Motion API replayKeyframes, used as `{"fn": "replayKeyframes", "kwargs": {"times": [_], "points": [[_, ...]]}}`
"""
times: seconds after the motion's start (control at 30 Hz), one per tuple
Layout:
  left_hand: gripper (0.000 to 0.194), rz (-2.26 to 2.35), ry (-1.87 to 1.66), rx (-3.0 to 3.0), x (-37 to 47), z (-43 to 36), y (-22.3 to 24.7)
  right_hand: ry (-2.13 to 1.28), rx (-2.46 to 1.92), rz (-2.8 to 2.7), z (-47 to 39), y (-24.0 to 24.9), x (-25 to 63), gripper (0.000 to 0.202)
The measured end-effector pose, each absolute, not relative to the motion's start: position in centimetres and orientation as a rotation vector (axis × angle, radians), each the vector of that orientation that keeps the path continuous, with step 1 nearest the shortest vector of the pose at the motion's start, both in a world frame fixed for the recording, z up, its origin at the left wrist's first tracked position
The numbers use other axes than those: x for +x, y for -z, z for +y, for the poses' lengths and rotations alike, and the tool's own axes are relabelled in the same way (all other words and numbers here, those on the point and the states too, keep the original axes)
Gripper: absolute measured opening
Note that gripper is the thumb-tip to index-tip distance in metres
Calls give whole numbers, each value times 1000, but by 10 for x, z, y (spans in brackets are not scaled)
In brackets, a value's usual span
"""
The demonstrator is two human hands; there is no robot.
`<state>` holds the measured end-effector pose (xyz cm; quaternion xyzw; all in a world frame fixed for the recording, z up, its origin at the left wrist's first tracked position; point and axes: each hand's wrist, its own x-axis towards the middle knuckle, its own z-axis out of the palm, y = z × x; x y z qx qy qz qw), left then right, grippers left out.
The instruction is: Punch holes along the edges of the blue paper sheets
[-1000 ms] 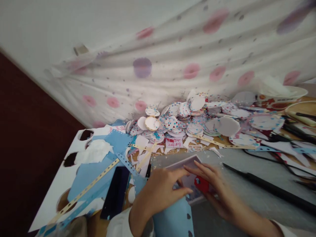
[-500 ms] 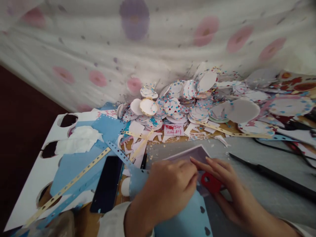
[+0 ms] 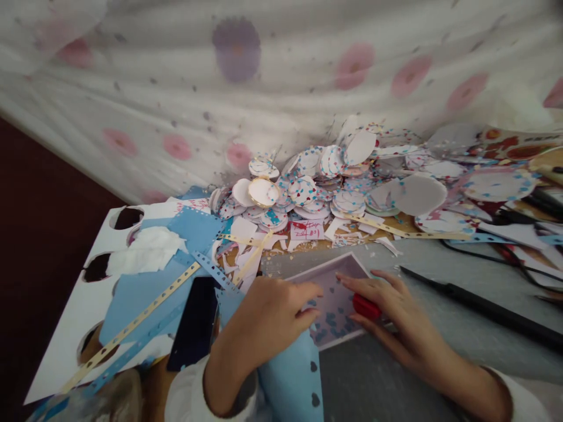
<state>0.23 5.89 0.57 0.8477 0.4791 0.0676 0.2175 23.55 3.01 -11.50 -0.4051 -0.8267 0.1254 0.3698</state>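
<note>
Grip of the right hand (image 3: 396,313) is closed around the red punch (image 3: 366,306), which sits over the right side of the shallow tray (image 3: 345,268), inward from the bench's far edge. The left hand (image 3: 264,313) has thumb and forefinger apart at the tray's left side; its forearm is beside the blue sheet (image 3: 290,375) with heart-shaped holes. Feeding the sheet's edge squarely into the punch, flat and low over the tray, would probably let the small hearts (image 3: 332,322) drop cleanly inside. Towards the bench's far edge, heaped paper discs (image 3: 303,190) limit reach; the phone (image 3: 193,328) crowds the left. The grey mat (image 3: 352,381) offers bare room nearer the person, while the black tool (image 3: 492,308) bounds elbow room rightward, its tip towards the tray.
</note>
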Motion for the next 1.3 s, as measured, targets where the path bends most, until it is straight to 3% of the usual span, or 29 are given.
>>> {"fn": "replayKeyframes", "kwargs": {"times": [0.07,0.13,0.23,0.37,0.5,0.7,0.83,1.03,1.3], "points": [[13,1284,-109,2428,3,59,-7,-283,-1037,-2084,29,113,234,39],[30,1242,-66,2490,4,56,-10,-217,-1045,-2035,25,109,231,37],[49,1206,-83,2524,12,49,-14,-174,-1055,-2016,15,101,227,51],[57,1191,-43,2523,29,42,-8,-138,-964,-2149,4,98,221,64],[54,1126,9,2511,36,44,1,-75,-895,-2224,3,98,215,59],[30,1045,-56,2462,26,47,-5,-145,-859,-2153,11,86,233,63],[16,1208,-91,2442,12,47,-17,-134,-1284,-1920,36,103,261,40],[23,1260,87,2373,2,52,-24,-142,-1487,-1983,62,144,274,34],[29,1260,153,2346,-1,58,-15,-341,-1446,-1866,57,127,274,14]]}}
